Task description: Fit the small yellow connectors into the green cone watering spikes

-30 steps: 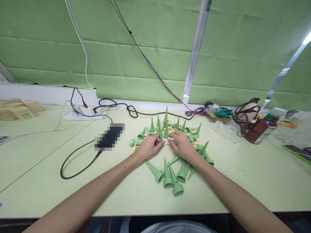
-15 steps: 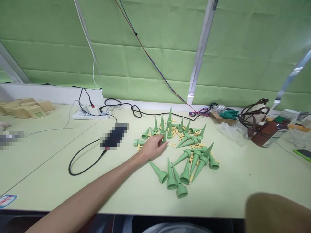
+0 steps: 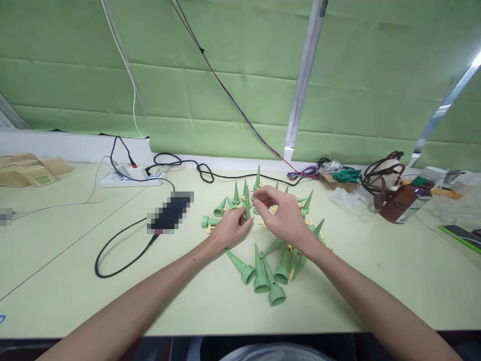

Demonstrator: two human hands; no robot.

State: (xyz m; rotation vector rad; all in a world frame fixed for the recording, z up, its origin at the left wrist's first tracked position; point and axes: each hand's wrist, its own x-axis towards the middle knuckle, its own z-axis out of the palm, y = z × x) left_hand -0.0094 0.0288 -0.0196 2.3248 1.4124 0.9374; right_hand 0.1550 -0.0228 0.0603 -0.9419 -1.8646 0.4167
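Observation:
My left hand (image 3: 232, 226) is closed around an upright green plastic cone spike (image 3: 247, 209), gripping it between thumb and fingers at the left of the pile. Over the middle of the pile hovers my right hand (image 3: 282, 213), its fingers curved and the thumb a little apart from them, with nothing visible in the grasp. Pointed green cone spikes (image 3: 260, 276) lie and stand around both hands. Small yellow T-shaped pieces (image 3: 210, 229) are scattered among them, many hidden behind my right hand.
A power strip (image 3: 130, 179) with a black cable stands at the back left, near a blurred dark device (image 3: 171, 213). Brown cardboard pieces (image 3: 28, 170) lie far left. On the right are a brown bottle (image 3: 404, 203), a clear plastic bag (image 3: 349, 204) and green gloves (image 3: 346, 175).
My right hand has come in from the blurred lower right corner to above the pile. My left hand keeps its hold on the green cone spike. The view has shifted slightly right.

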